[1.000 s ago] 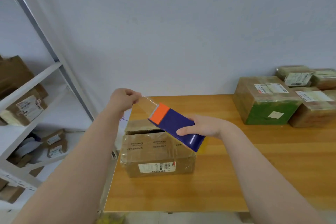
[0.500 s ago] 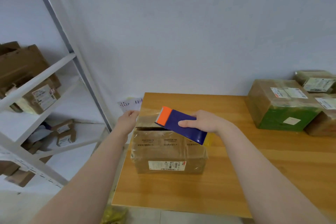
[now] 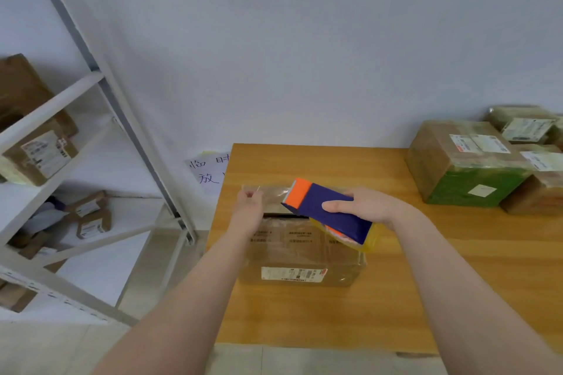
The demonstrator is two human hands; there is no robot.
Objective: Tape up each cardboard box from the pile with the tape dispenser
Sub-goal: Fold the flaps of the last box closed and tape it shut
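A brown cardboard box (image 3: pixel 301 256) with a white label on its front stands near the left end of the wooden table (image 3: pixel 457 283). Above the box's back edge my right hand (image 3: pixel 368 207) grips a blue tape dispenser (image 3: pixel 327 210) with an orange tip and a yellow tape roll beneath it. My left hand (image 3: pixel 248 210) pinches the free end of a clear tape strip (image 3: pixel 272 193), which stretches level from the dispenser's tip to my fingers over the box's far left side.
A pile of taped boxes (image 3: pixel 475 161), one partly green, sits at the table's right back. A white metal shelf rack (image 3: pixel 100 137) with several small parcels stands to the left. A handwritten paper note (image 3: pixel 207 172) hangs beside the table's left back corner.
Both hands came down from above the box toward its top. The tape strip between my left fingers and the dispenser has grown longer and lies flatter.
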